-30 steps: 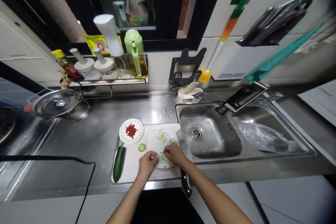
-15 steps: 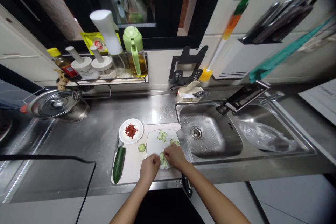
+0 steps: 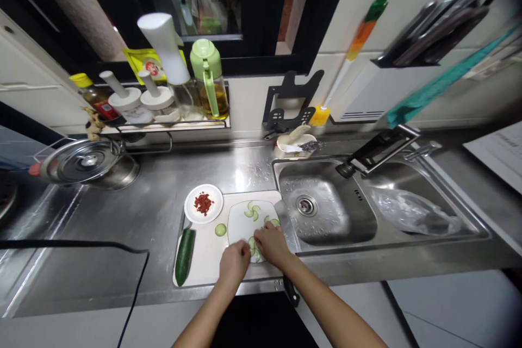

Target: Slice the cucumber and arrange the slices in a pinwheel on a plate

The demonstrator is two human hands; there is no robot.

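Two bare hands meet over a white plate [image 3: 240,220] at lower centre of the frame. Largest item first: the steel desk [image 3: 163,190] spans the frame's width, with a sink [image 3: 326,212] set into it right of centre. A pale cutting board [image 3: 206,261] lies on the desk just left of the sink, and the plate rests on its right half.

Cucumber slices [image 3: 252,210] on the plate are thin, pale green with darker rims, cut as half-moons; one group near the plate's upper edge is laid in a pinwheel, a second shows at the right edge, and a third sits at the lower edge between the hands. One round slice [image 3: 221,229] lies on the board just left of the plate. A dark green cucumber piece [image 3: 185,255] lies lengthwise at the board's left edge. A small white dish [image 3: 203,203] of chopped red chilli sits at the board's upper left corner.

Left hand [image 3: 234,262]: fingers curled narrow, tips at the slices on the plate's lower edge; whether it pinches one cannot be told. Right hand [image 3: 272,243]: fingers likewise drawn close, tips touching the same group of slices; its grip cannot be told either.

A black knife handle [image 3: 291,291] shows under the right forearm, at the desk's front edge.
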